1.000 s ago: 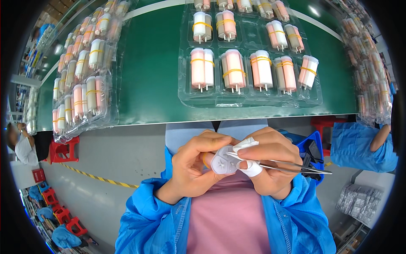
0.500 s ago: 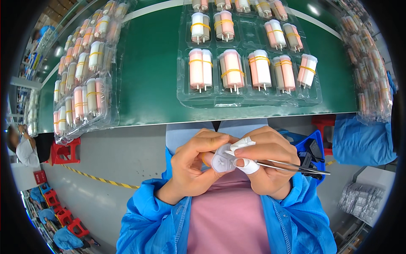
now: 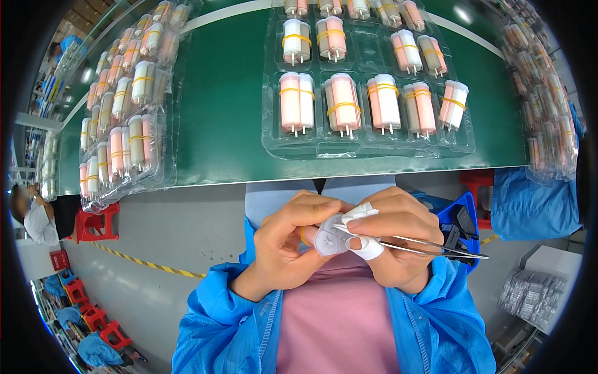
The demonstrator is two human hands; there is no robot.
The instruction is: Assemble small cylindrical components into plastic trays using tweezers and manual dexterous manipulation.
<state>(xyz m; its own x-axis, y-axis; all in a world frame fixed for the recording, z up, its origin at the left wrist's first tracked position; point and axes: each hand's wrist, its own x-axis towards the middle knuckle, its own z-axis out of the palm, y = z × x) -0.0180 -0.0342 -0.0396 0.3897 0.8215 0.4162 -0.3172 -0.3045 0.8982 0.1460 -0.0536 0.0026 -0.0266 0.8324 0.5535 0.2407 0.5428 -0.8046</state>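
Observation:
My left hand (image 3: 280,234) is closed around a bundle of capped tubes (image 3: 328,242), with its pale translucent ends facing me. A bit of yellow rubber band shows beside the fingers. In my right hand (image 3: 405,227) is a pair of metal tweezers (image 3: 436,245), their tips at the top of the bundle's end. White tape wraps the thumb and a finger of that hand. Both hands are close together in front of my body, below the table edge. Fingers hide most of the bundle's length.
On the green table (image 3: 218,112) lies a clear plastic tray (image 3: 336,148) of pink, white and grey tube bundles. Stacked filled trays (image 3: 128,143) stand at the left, more (image 3: 542,106) at the right. A blue bin (image 3: 468,206) with black parts sits beside my right hand.
The bundle has turned slightly in my left hand, and the tweezers have shifted a little with my right hand. Both hands keep their hold.

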